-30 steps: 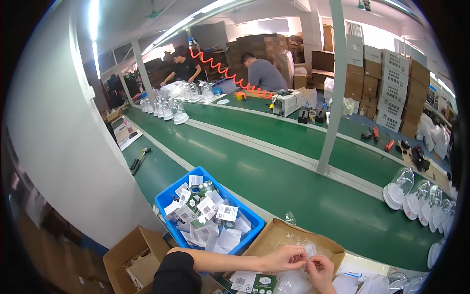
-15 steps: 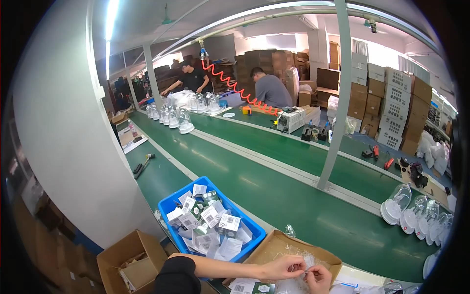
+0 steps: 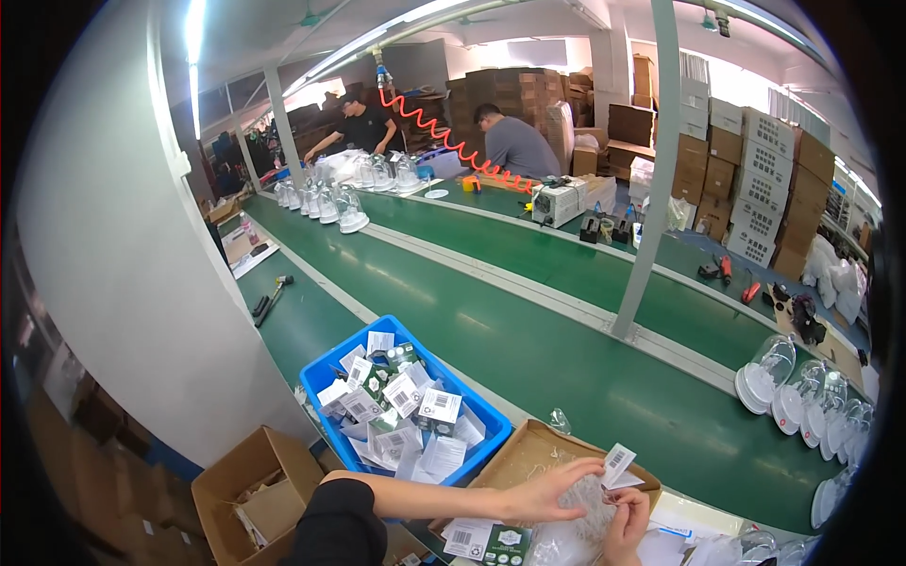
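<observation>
Over an open cardboard tray (image 3: 514, 455), my left hand (image 3: 552, 491) reaches in from the left with thumb and fingers spread. Its fingertips lie against or just beside the edge of a white barcode tag (image 3: 618, 460). My right hand (image 3: 626, 526) is closed in a pinch at the tag's lower end; the exact grip is small and partly hidden. Thin clear plastic fasteners (image 3: 593, 514) lie in the tray under my hands. In front of my left forearm are a white barcode card (image 3: 462, 539) and a green printed card (image 3: 508, 544).
A blue bin (image 3: 311, 385) full of folded tags stands left of the tray. Below it is an open brown carton (image 3: 212, 491). Clear domes on white bases (image 3: 758, 385) line the right side of the green bench (image 3: 528, 363). A metal post (image 3: 649, 208) rises behind. Two people work across the bench.
My hands, close together before, have moved apart. The white barcode tag now stands up in view between them. My left fingers have spread, and the whole view has shifted slightly.
</observation>
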Demonstrator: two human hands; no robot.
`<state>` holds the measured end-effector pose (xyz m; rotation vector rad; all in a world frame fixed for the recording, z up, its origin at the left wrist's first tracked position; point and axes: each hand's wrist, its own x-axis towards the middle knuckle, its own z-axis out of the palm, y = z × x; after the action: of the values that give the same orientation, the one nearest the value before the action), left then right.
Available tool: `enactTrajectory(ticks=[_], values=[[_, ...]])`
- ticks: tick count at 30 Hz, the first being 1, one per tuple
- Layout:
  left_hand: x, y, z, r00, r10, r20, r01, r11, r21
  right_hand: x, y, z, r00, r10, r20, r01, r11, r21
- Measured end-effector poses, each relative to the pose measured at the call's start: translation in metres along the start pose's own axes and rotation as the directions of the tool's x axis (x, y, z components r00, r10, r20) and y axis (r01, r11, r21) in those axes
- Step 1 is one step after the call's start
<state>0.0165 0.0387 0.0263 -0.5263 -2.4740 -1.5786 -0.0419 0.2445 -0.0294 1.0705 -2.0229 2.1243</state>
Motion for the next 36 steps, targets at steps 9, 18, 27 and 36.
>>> enactTrajectory(ticks=[9,18,27,36], values=[[-0.001,-0.004,0.003,0.998,0.048,-0.050,-0.047,0.999,0.026,-0.005,-0.006,-0.006,0.983,0.115,0.142,-0.085,0.976,-0.198],[0.002,-0.003,0.003,0.990,-0.119,-0.079,0.073,0.899,-0.433,-0.008,0.026,-0.006,0.992,0.123,0.000,-0.122,0.983,0.134],[0.001,-0.013,0.006,0.977,-0.213,-0.025,0.171,0.843,-0.510,0.008,0.000,-0.001,0.956,0.292,-0.026,-0.274,0.922,0.274],[0.000,-0.014,0.002,0.993,-0.083,-0.079,0.047,0.926,-0.375,0.013,-0.008,-0.001,0.928,0.358,-0.099,-0.318,0.903,0.290]])
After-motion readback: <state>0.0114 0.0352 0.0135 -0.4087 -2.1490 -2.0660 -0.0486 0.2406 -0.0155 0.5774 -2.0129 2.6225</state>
